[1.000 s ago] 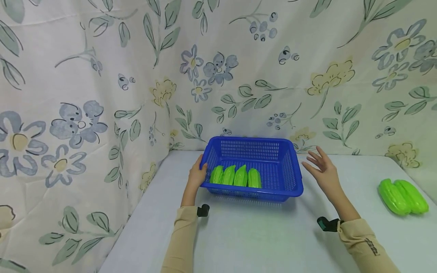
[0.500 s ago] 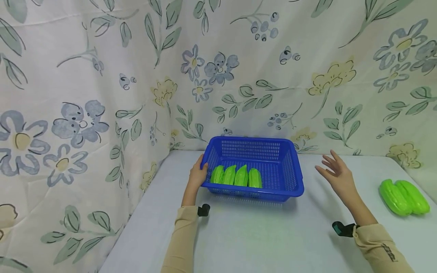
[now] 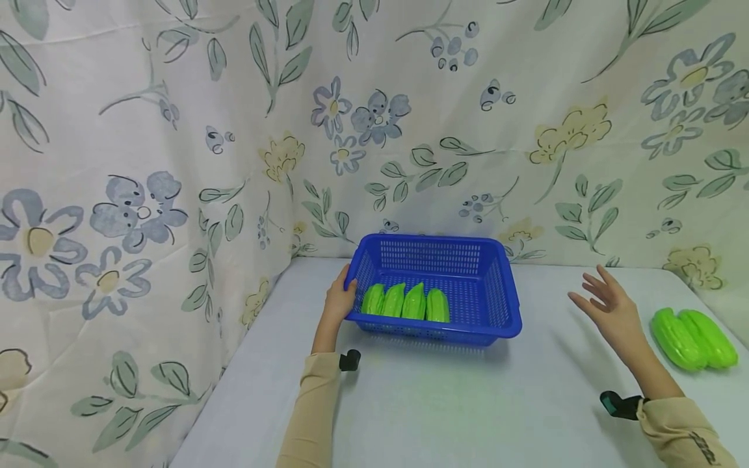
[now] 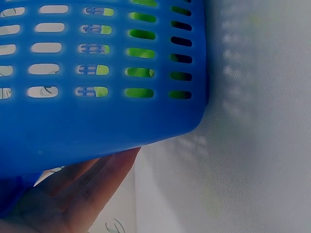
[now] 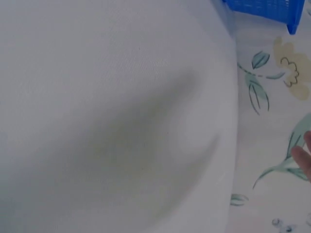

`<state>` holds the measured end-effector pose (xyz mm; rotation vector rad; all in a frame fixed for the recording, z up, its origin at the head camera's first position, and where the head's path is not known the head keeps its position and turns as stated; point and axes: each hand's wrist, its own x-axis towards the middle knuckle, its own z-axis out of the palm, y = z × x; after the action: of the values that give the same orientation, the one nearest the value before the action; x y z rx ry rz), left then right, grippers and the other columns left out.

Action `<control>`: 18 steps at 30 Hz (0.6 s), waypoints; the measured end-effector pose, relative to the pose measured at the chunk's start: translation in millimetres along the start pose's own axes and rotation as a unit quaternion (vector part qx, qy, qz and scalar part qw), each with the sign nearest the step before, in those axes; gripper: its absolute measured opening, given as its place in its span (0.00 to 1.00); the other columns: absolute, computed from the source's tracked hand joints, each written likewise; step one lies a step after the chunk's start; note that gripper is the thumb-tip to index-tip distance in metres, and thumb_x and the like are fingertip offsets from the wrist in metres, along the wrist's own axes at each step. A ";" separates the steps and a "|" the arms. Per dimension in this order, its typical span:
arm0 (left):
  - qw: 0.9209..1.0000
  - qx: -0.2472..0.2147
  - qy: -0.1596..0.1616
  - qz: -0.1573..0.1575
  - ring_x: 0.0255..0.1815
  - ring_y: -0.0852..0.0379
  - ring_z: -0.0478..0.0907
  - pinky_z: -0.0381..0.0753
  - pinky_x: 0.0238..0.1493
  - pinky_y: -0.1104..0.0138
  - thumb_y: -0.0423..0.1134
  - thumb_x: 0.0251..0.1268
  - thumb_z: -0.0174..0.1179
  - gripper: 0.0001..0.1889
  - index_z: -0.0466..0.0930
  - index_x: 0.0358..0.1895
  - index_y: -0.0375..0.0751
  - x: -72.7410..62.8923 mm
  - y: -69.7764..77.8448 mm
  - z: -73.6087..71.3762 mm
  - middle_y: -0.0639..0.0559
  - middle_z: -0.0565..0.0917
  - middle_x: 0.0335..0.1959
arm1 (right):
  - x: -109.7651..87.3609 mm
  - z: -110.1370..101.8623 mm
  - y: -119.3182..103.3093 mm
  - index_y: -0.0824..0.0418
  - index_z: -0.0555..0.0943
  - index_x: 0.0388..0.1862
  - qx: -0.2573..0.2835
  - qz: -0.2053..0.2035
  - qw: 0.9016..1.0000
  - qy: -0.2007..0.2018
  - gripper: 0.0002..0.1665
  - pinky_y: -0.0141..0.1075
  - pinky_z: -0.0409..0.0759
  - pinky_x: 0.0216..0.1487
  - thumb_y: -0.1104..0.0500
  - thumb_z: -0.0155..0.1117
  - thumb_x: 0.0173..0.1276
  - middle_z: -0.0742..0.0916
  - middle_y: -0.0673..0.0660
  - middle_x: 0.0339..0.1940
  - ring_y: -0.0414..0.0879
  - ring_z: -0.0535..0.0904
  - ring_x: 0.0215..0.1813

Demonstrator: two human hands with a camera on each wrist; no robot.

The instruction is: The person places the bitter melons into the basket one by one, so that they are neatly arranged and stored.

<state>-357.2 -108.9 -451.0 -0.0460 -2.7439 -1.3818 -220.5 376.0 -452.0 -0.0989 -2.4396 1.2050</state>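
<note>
My left hand (image 3: 339, 299) grips the left side of a blue plastic basket (image 3: 447, 333), thumb over the rim. In the left wrist view, its fingers (image 4: 104, 187) reach under the rim against the slotted wall of the basket (image 4: 97, 128). Several glossy green ribbed fruits, shaped like star fruit (image 3: 414, 303), lie side by side in the basket's front left part. My right hand (image 3: 614, 312) hovers above the table with its fingers spread, holding nothing. It is between the basket and two similar green fruits (image 3: 693, 339) at the right. Only its fingertips (image 5: 302, 160) show in the right wrist view.
A white-covered table (image 3: 421, 403) carries everything. Floral cloth (image 3: 445, 188) hangs along its back and left sides, close behind the basket. Black camera mounts (image 3: 623, 405) sit at both wrists.
My right hand has moved right and slightly nearer, away from the basket towards the two green fruits, fingers still spread. My left hand and the basket stay put.
</note>
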 end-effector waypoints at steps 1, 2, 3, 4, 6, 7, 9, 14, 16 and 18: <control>1.000 0.002 0.000 0.001 0.70 0.30 0.66 0.68 0.65 0.37 0.41 0.77 0.45 0.28 0.55 0.77 0.43 0.0 0.2 0.0 0.32 0.66 0.72 | -0.7 -2.0 2.2 0.47 0.43 0.81 0.001 -0.001 1.000 0.003 0.51 0.06 0.63 0.54 0.52 0.63 0.70 0.67 0.60 0.76 0.14 0.64 0.63; 1.000 0.003 0.000 0.001 0.70 0.30 0.66 0.68 0.64 0.37 0.41 0.77 0.45 0.28 0.55 0.77 0.43 -0.1 0.4 -0.1 0.32 0.66 0.72 | -1.5 -4.1 4.2 0.47 0.43 0.81 0.005 -0.001 1.000 0.006 0.51 0.06 0.63 0.54 0.53 0.63 0.70 0.67 0.57 0.77 0.13 0.64 0.61; 1.000 0.004 0.001 0.001 0.69 0.30 0.66 0.69 0.64 0.37 0.41 0.77 0.45 0.28 0.55 0.77 0.43 -0.3 0.5 -0.1 0.32 0.66 0.71 | -2.4 -6.3 6.1 0.46 0.43 0.81 0.009 0.000 1.000 0.007 0.50 0.06 0.62 0.54 0.53 0.63 0.70 0.67 0.54 0.77 0.12 0.63 0.60; 1.000 0.004 0.001 0.000 0.69 0.30 0.66 0.69 0.64 0.37 0.41 0.77 0.45 0.28 0.55 0.77 0.43 -0.5 0.4 -0.2 0.32 0.66 0.71 | -3.5 -8.2 8.0 0.46 0.43 0.81 0.010 0.000 1.000 0.009 0.50 0.06 0.62 0.54 0.53 0.63 0.70 0.67 0.51 0.77 0.11 0.63 0.59; 1.000 0.005 0.002 0.000 0.69 0.30 0.67 0.69 0.64 0.37 0.41 0.77 0.45 0.28 0.55 0.77 0.43 -0.8 0.2 -0.3 0.32 0.66 0.71 | -5.8 -12.3 11.1 0.46 0.43 0.81 0.014 0.000 1.000 0.011 0.50 0.06 0.61 0.55 0.54 0.63 0.70 0.67 0.47 0.77 0.10 0.62 0.59; 1.000 0.005 0.002 0.001 0.69 0.30 0.67 0.69 0.64 0.37 0.41 0.77 0.45 0.28 0.55 0.77 0.43 -1.0 0.1 -0.3 0.32 0.66 0.71 | -6.9 -14.4 12.5 0.46 0.43 0.81 0.015 0.001 1.000 0.011 0.50 0.06 0.61 0.55 0.54 0.63 0.70 0.66 0.45 0.77 0.10 0.62 0.59; 1.000 0.004 0.002 0.000 0.69 0.30 0.67 0.69 0.63 0.37 0.41 0.77 0.45 0.28 0.55 0.77 0.44 -0.9 0.0 -0.3 0.32 0.66 0.71 | -8.9 -18.2 15.8 0.46 0.42 0.81 0.015 0.002 1.000 0.010 0.50 0.06 0.60 0.56 0.55 0.62 0.71 0.66 0.43 0.77 0.10 0.62 0.60; 1.000 -0.004 0.000 -0.002 0.69 0.30 0.67 0.69 0.64 0.37 0.42 0.77 0.46 0.28 0.55 0.77 0.45 0.4 -0.8 -0.3 0.33 0.66 0.72 | -12.5 -27.8 27.4 0.48 0.40 0.81 0.005 0.000 1.000 0.009 0.51 0.04 0.54 0.57 0.56 0.61 0.72 0.63 0.38 0.77 0.10 0.58 0.61; 1.000 -0.004 0.000 0.000 0.69 0.30 0.67 0.69 0.64 0.37 0.42 0.77 0.46 0.28 0.55 0.77 0.44 0.4 -0.9 -0.5 0.32 0.66 0.72 | -13.5 -32.0 33.0 0.48 0.39 0.81 -0.007 0.003 1.000 0.006 0.51 0.03 0.51 0.57 0.55 0.61 0.72 0.61 0.38 0.77 0.09 0.55 0.62; 1.000 -0.001 0.000 0.000 0.69 0.30 0.67 0.69 0.64 0.37 0.42 0.77 0.46 0.28 0.55 0.77 0.44 0.3 -1.1 -0.8 0.32 0.66 0.72 | -14.3 -36.1 38.1 0.48 0.38 0.81 -0.021 0.008 1.000 0.002 0.52 0.02 0.49 0.57 0.53 0.60 0.72 0.59 0.39 0.78 0.08 0.53 0.63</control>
<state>-357.5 -110.2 -451.3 -0.0469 -2.7420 -1.3858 -197.7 423.2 -466.8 -0.1340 -2.4647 1.1608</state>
